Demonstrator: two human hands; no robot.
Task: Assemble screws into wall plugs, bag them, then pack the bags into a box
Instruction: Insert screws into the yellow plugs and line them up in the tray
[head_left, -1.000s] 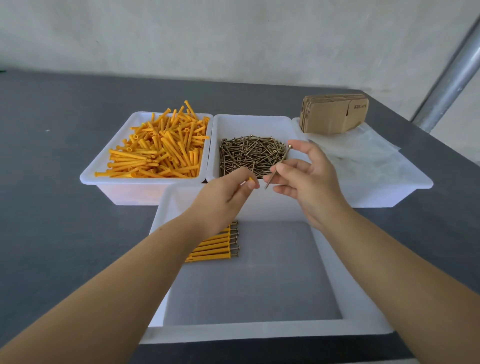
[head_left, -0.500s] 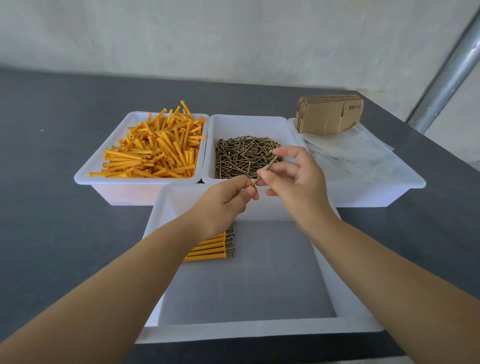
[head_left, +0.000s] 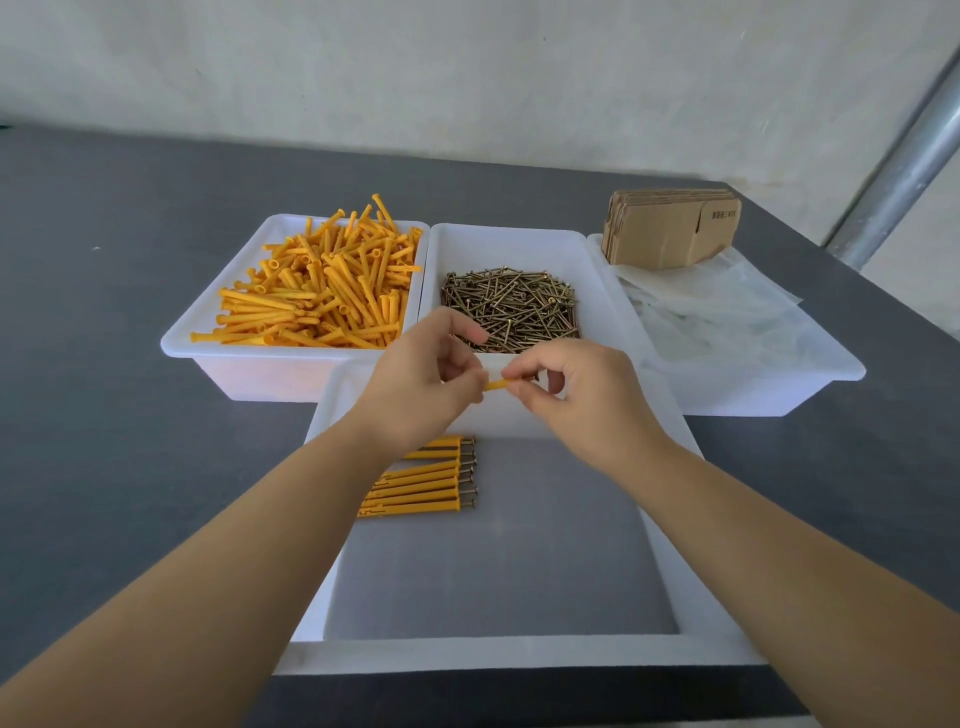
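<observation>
My left hand (head_left: 426, 374) pinches an orange wall plug (head_left: 496, 385) above the far edge of the near white tray (head_left: 498, 656). My right hand (head_left: 582, 395) pinches the plug's other end with curled fingers; the screw is hidden between them. Several assembled plugs with screws (head_left: 421, 480) lie in a row inside the near tray, partly behind my left wrist. A white bin of loose orange plugs (head_left: 311, 291) stands at the back left. Beside it is a white bin of brass screws (head_left: 511, 304).
A third white bin at the right holds clear plastic bags (head_left: 711, 312) and a stack of flat cardboard boxes (head_left: 670, 228). All bins sit on a dark grey table (head_left: 104, 364). A metal pole (head_left: 904, 166) rises at the far right.
My right hand brought the screw down to the plug held by my left hand. The screw has gone out of sight, and both hands have closed together on the plug.
</observation>
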